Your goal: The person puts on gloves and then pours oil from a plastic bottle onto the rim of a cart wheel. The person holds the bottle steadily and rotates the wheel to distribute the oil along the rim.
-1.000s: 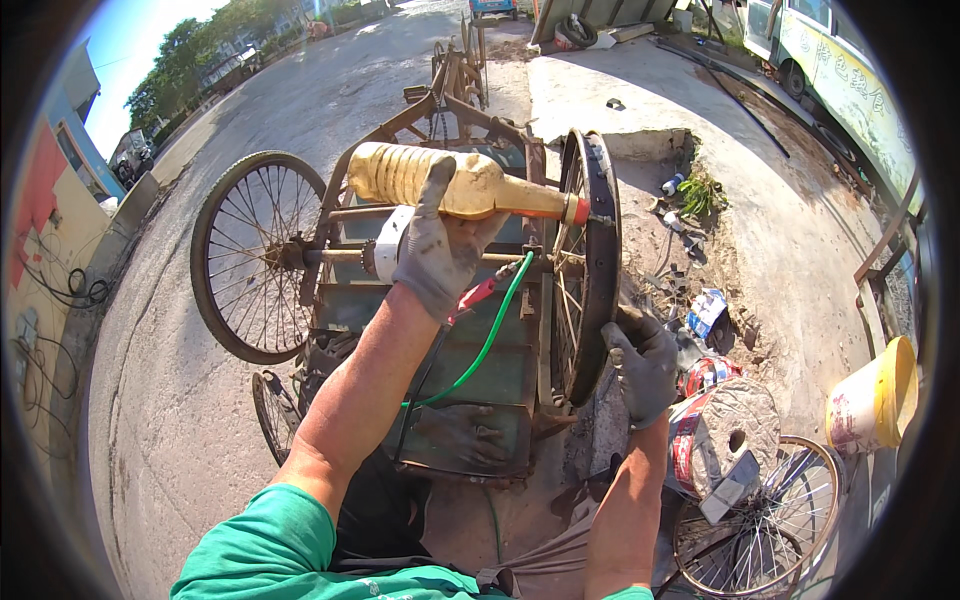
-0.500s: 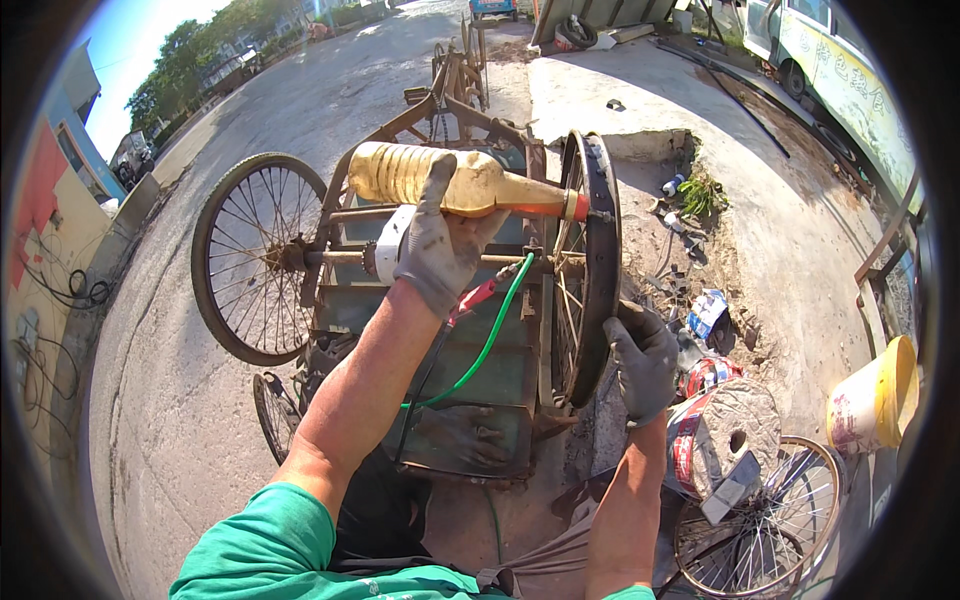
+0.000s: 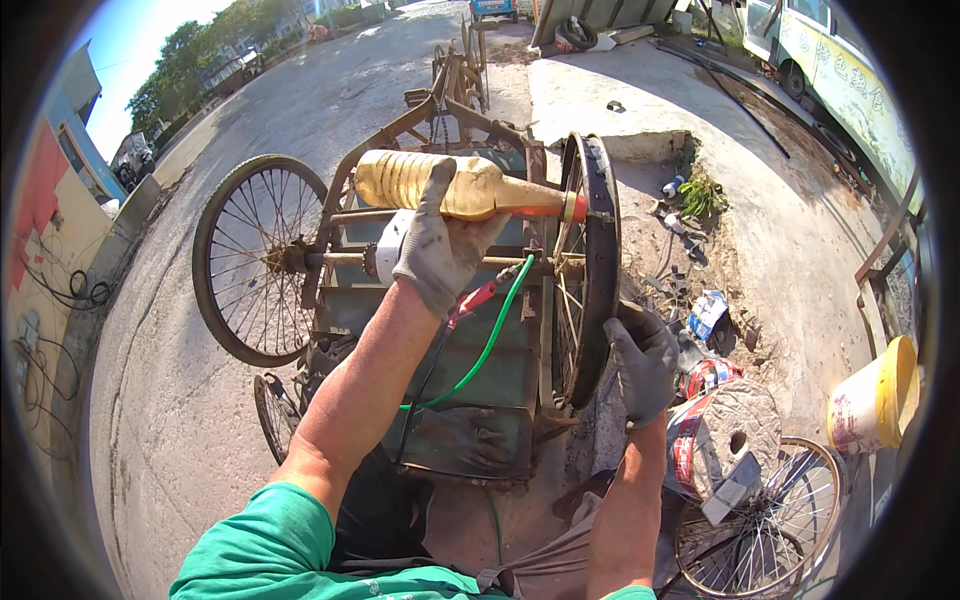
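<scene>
My gloved left hand (image 3: 448,235) is wrapped round a clear plastic bottle (image 3: 425,183) of yellowish liquid, held nearly level. Its red nozzle points right and meets the dark rim of the right wheel (image 3: 600,270), at the upper part. Lower on that same rim, my gloved right hand (image 3: 645,360) grips the outer edge, some fingertips hidden behind it. The wheel belongs to a rusty tricycle cart (image 3: 440,350). Below my left hand, a red-handled tool (image 3: 478,297) and a green hose (image 3: 490,345) lie across the cart bed.
The cart's other spoked wheel (image 3: 260,260) stands at the left. At the lower right are a large roll (image 3: 735,435), a loose spoked wheel (image 3: 770,525) and a yellow-and-white bucket (image 3: 870,400). Broken concrete and rubble (image 3: 690,250) border the cart's right side. A van (image 3: 840,80) is parked beyond.
The bottle has shifted very slightly, its base a little right and down, with the nozzle still at the rim. My right hand stays on the wheel.
</scene>
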